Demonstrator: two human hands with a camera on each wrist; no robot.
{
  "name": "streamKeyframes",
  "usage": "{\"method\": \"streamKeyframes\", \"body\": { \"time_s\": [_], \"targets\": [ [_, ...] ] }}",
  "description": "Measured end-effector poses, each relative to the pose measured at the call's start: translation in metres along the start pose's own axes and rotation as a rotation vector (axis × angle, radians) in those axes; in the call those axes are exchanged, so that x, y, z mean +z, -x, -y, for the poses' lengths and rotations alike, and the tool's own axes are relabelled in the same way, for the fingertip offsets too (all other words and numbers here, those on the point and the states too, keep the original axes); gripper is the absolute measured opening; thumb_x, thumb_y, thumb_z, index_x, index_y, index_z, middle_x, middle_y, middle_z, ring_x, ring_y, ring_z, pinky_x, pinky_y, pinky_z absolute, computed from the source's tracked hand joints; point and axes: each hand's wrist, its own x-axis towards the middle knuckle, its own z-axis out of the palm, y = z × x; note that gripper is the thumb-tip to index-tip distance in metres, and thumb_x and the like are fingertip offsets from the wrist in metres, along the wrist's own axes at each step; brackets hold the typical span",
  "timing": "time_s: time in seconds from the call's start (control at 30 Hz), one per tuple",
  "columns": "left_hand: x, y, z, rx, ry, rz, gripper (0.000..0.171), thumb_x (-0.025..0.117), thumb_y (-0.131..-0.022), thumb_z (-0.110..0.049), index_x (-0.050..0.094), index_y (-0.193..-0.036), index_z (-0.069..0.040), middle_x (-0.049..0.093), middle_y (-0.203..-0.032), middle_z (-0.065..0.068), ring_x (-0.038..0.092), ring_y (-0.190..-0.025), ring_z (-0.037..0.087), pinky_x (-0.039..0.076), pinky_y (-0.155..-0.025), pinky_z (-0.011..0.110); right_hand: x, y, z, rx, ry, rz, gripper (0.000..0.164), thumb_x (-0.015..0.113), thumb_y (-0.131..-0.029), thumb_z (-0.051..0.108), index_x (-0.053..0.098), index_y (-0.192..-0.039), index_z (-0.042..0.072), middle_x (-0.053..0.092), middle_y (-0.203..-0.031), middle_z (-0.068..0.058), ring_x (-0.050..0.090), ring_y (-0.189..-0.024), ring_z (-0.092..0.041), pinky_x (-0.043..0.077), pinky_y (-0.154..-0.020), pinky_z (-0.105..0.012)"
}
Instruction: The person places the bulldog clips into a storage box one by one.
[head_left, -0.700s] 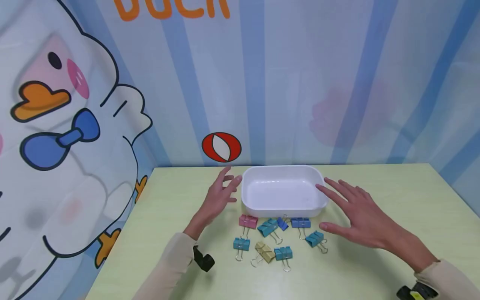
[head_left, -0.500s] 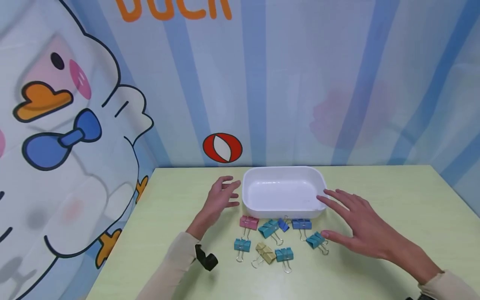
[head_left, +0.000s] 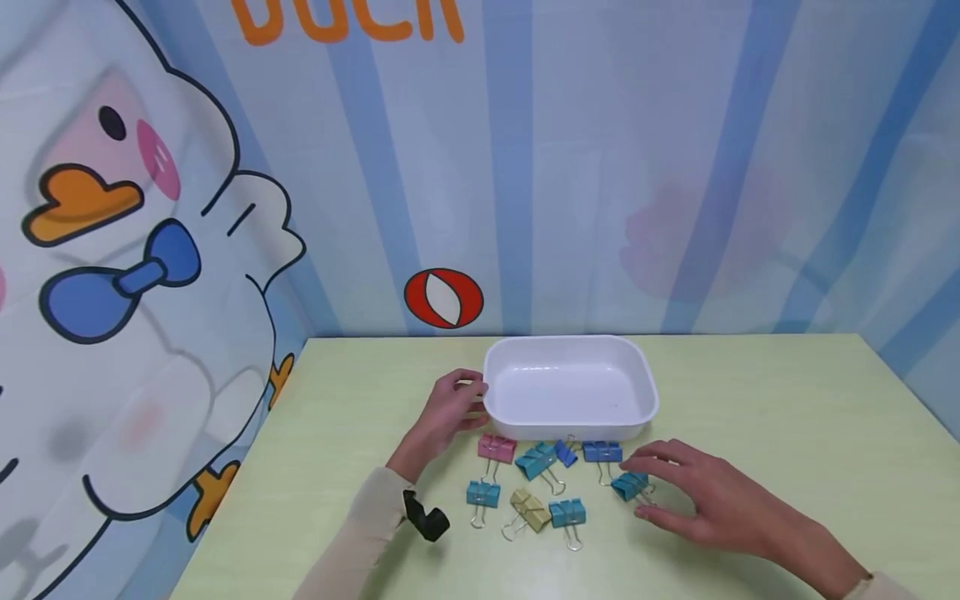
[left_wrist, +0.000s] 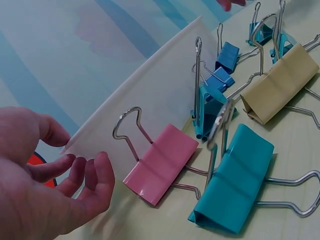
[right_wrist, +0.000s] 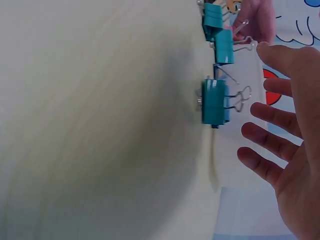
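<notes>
A white rectangular plastic box [head_left: 570, 427] stands toward the back of the table. My left hand [head_left: 448, 408] is at its left end, fingers loosely bent around the rim corner; whether they press on it I cannot tell. Just in front of the box lie a pink binder clip [left_wrist: 162, 162], a teal clip [head_left: 536, 460] and two blue clips. Nearer me are another teal clip [left_wrist: 235, 180], a gold clip [head_left: 530, 510] and a third teal clip [head_left: 567, 512]. My right hand [head_left: 716, 496] hovers with spread fingers around the rightmost teal clip [head_left: 628, 485], not gripping it.
The pale wooden table [head_left: 765, 392] extends on both sides of the box. A printed cloth backdrop [head_left: 570, 167] with blue stripes and a cartoon duck [head_left: 217, 333] hangs behind and to the left. A black wrist strap piece [head_left: 427, 521] sits at the left sleeve.
My left hand has moved down and right to the box's left edge. My right hand has left the box's right side, coming down toward me and over the rightmost teal clip.
</notes>
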Motion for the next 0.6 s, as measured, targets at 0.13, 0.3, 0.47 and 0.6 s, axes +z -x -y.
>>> {"method": "streamKeyframes", "body": {
  "time_s": [0.13, 0.3, 0.47, 0.6],
  "targets": [
    [0.002, 0.000, 0.000, 0.010, 0.017, -0.009, 0.038, 0.062, -0.102, -0.020, 0.055, -0.135, -0.002, 0.064, -0.124, 0.018, 0.070, -0.098, 0.028, 0.062, -0.080, 0.034, 0.010, 0.001, -0.004, 0.006, -0.018, 0.039, 0.040, 0.075, -0.095, 0.040, 0.068, -0.133, 0.026, 0.062, -0.129, 0.011, 0.063, -0.116, -0.015, 0.059, -0.090, -0.044],
    [0.002, 0.000, -0.001, 0.011, 0.044, -0.024, 0.036, 0.063, -0.102, -0.017, 0.056, -0.133, -0.001, 0.063, -0.124, 0.019, 0.069, -0.097, 0.028, 0.062, -0.080, 0.035, 0.020, 0.001, -0.013, 0.004, -0.009, 0.088, 0.039, 0.075, -0.094, 0.020, 0.069, -0.131, 0.027, 0.063, -0.130, 0.010, 0.062, -0.116, -0.016, 0.058, -0.093, -0.045],
    [0.002, -0.003, -0.001, -0.006, 0.063, -0.027, 0.035, 0.064, -0.101, -0.016, 0.056, -0.132, -0.001, 0.063, -0.123, 0.019, 0.069, -0.096, 0.028, 0.062, -0.079, 0.033, 0.027, -0.001, -0.020, -0.042, -0.005, 0.094, 0.037, 0.076, -0.092, 0.010, 0.073, -0.126, 0.025, 0.065, -0.126, 0.007, 0.064, -0.111, -0.016, 0.058, -0.092, -0.042],
    [0.001, -0.003, -0.003, -0.009, 0.072, -0.025, 0.034, 0.063, -0.101, -0.015, 0.056, -0.131, -0.001, 0.064, -0.123, 0.019, 0.069, -0.095, 0.028, 0.062, -0.077, 0.032, 0.027, -0.004, -0.025, -0.067, -0.008, 0.081, 0.038, 0.080, -0.089, 0.006, 0.075, -0.121, 0.025, 0.065, -0.121, 0.007, 0.064, -0.105, -0.014, 0.060, -0.088, -0.039]
  ]
}}
